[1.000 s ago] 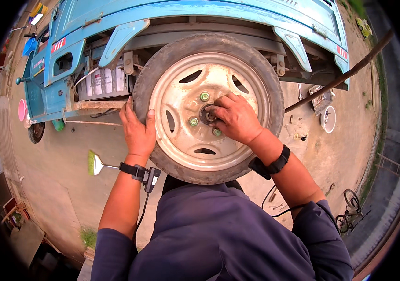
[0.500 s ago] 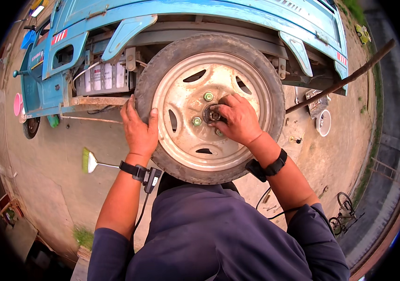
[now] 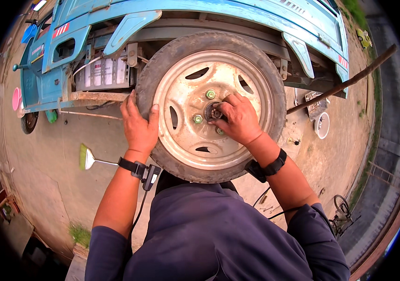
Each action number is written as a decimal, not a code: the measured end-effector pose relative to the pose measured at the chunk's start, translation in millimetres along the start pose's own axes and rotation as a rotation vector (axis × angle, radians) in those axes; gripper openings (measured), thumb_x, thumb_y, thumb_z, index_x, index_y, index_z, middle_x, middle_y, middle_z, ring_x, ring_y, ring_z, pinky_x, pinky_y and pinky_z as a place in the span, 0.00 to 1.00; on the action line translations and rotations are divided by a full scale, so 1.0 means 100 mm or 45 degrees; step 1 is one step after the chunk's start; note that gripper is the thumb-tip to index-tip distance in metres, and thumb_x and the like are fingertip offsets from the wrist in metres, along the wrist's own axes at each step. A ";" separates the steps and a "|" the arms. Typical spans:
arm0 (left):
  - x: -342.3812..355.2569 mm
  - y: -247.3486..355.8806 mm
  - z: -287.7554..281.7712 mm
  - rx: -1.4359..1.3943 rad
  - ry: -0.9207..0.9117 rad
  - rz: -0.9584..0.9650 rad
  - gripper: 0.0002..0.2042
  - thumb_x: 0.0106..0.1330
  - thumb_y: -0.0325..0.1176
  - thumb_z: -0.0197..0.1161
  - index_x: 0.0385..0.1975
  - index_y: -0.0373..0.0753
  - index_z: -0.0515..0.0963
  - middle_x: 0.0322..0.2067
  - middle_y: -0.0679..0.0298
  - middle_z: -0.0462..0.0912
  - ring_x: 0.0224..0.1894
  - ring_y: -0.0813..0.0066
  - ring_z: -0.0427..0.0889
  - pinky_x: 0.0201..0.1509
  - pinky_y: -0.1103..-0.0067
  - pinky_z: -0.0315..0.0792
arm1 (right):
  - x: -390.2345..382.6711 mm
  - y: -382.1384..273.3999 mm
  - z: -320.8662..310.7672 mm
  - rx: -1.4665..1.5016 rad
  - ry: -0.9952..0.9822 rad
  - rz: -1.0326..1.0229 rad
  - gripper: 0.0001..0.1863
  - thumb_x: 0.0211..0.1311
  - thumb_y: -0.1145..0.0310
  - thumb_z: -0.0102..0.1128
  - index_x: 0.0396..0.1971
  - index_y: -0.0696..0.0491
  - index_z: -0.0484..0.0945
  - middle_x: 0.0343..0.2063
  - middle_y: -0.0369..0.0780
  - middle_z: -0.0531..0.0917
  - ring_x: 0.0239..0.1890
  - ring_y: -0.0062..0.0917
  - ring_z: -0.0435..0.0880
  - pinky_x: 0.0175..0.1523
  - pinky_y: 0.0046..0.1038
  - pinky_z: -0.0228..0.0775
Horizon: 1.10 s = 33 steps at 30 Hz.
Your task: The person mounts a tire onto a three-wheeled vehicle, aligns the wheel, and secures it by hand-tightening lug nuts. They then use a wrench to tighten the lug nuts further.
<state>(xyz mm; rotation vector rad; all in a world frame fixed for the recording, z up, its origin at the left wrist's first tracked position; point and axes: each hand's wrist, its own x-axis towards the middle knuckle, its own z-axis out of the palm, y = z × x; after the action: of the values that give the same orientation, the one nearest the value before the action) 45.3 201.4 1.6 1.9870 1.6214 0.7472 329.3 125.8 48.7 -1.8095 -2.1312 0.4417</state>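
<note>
Shirt: dark navy cloth [image 3: 186, 225], filling the lower middle, nearest to the camera.
Wrists: a black strap with a small box [image 3: 150, 177] on the left, a black band [image 3: 276, 162] on the right; a cable runs from each.
Left hand: the hand [image 3: 139, 125] lies along the tire's left edge, thumb spread away from the fingers and pointing up near the rim.
Right hand: the hand [image 3: 238, 119] is at the hub [image 3: 212, 111], thumb and fingers curled close about its right side; whether they pinch a part there I cannot tell.
Wheel: a dirty cream steel wheel [image 3: 186, 100] with a worn black tire [image 3: 164, 61], face toward the person, between their body and the vehicle's side.
Lug nuts: greenish, one above the hub [image 3: 210, 94], one at its lower left [image 3: 198, 119], one below, partly covered by the right hand [image 3: 220, 131].
Vehicle: a blue cargo vehicle [image 3: 209, 7] behind the wheel, a ribbed pale box [image 3: 104, 75] under its bed to the left.
Pole: a brown wooden pole [image 3: 349, 80] slanting up and right from beside the tire.
Ground, left: a green-bristled broom [image 3: 87, 158].
Ground, right: a white bucket [image 3: 324, 134]; farther off, a bicycle [image 3: 342, 215].
</note>
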 end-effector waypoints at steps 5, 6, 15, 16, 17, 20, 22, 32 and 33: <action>-0.01 -0.01 0.00 -0.011 0.010 -0.010 0.37 0.69 0.46 0.66 0.71 0.31 0.60 0.63 0.40 0.65 0.65 0.39 0.68 0.70 0.56 0.66 | -0.01 -0.09 0.03 -0.036 0.122 0.029 0.18 0.45 0.59 0.79 0.34 0.50 0.84 0.35 0.40 0.79 0.44 0.37 0.79 0.49 0.39 0.73; -0.02 -0.02 0.01 -0.008 0.011 -0.011 0.37 0.69 0.46 0.66 0.71 0.31 0.60 0.63 0.40 0.65 0.65 0.39 0.68 0.70 0.56 0.66 | 0.00 -0.09 0.01 -0.018 0.134 0.007 0.17 0.45 0.59 0.78 0.34 0.50 0.84 0.35 0.40 0.79 0.44 0.37 0.79 0.49 0.39 0.73; -0.03 0.00 -0.02 -0.017 0.000 -0.020 0.37 0.71 0.49 0.64 0.71 0.30 0.60 0.64 0.40 0.65 0.67 0.40 0.67 0.71 0.57 0.63 | 0.02 -0.01 -0.06 -0.003 0.038 -0.118 0.16 0.45 0.61 0.78 0.33 0.51 0.83 0.34 0.40 0.78 0.41 0.37 0.79 0.45 0.38 0.74; -0.01 0.01 -0.01 -0.022 -0.001 -0.018 0.37 0.71 0.49 0.64 0.71 0.30 0.60 0.64 0.40 0.65 0.67 0.40 0.67 0.71 0.57 0.63 | 0.02 0.00 -0.05 -0.001 0.039 -0.123 0.16 0.45 0.61 0.78 0.33 0.51 0.83 0.34 0.40 0.78 0.41 0.37 0.79 0.45 0.38 0.73; 0.00 0.00 -0.01 -0.018 0.003 -0.012 0.37 0.71 0.48 0.64 0.71 0.30 0.60 0.64 0.40 0.65 0.66 0.40 0.67 0.71 0.57 0.64 | 0.02 0.01 -0.04 0.000 0.041 -0.127 0.17 0.45 0.61 0.78 0.32 0.51 0.83 0.34 0.40 0.78 0.41 0.37 0.79 0.45 0.38 0.73; 0.02 -0.01 0.00 -0.001 0.008 0.001 0.37 0.69 0.47 0.66 0.71 0.31 0.60 0.63 0.41 0.65 0.66 0.41 0.68 0.70 0.58 0.66 | 0.02 0.00 -0.02 -0.027 0.056 -0.131 0.18 0.44 0.60 0.79 0.32 0.51 0.82 0.33 0.40 0.78 0.40 0.37 0.79 0.45 0.39 0.73; 0.04 -0.01 0.00 0.013 0.003 0.007 0.37 0.69 0.47 0.66 0.71 0.31 0.60 0.63 0.42 0.65 0.65 0.41 0.69 0.70 0.58 0.67 | 0.03 0.00 0.00 -0.034 0.076 -0.113 0.19 0.43 0.59 0.79 0.31 0.52 0.81 0.33 0.40 0.78 0.40 0.37 0.79 0.45 0.39 0.73; -0.10 0.00 0.01 -0.003 0.024 -0.033 0.38 0.70 0.48 0.65 0.70 0.29 0.60 0.64 0.39 0.64 0.66 0.39 0.68 0.70 0.57 0.65 | 0.00 0.04 -0.08 -0.018 0.029 -0.154 0.23 0.40 0.59 0.82 0.35 0.53 0.81 0.37 0.41 0.79 0.43 0.39 0.79 0.49 0.40 0.73; -0.09 0.01 0.01 -0.006 0.030 -0.038 0.38 0.69 0.48 0.66 0.70 0.30 0.60 0.63 0.40 0.64 0.66 0.39 0.67 0.70 0.57 0.66 | 0.00 0.07 -0.09 -0.030 -0.012 -0.209 0.24 0.40 0.58 0.82 0.35 0.53 0.81 0.38 0.41 0.79 0.43 0.39 0.79 0.49 0.40 0.74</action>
<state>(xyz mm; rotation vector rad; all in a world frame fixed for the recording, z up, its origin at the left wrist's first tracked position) 45.2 192.0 0.1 1.9531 1.6580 0.7652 339.1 126.9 54.4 -1.6306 -2.2782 0.3866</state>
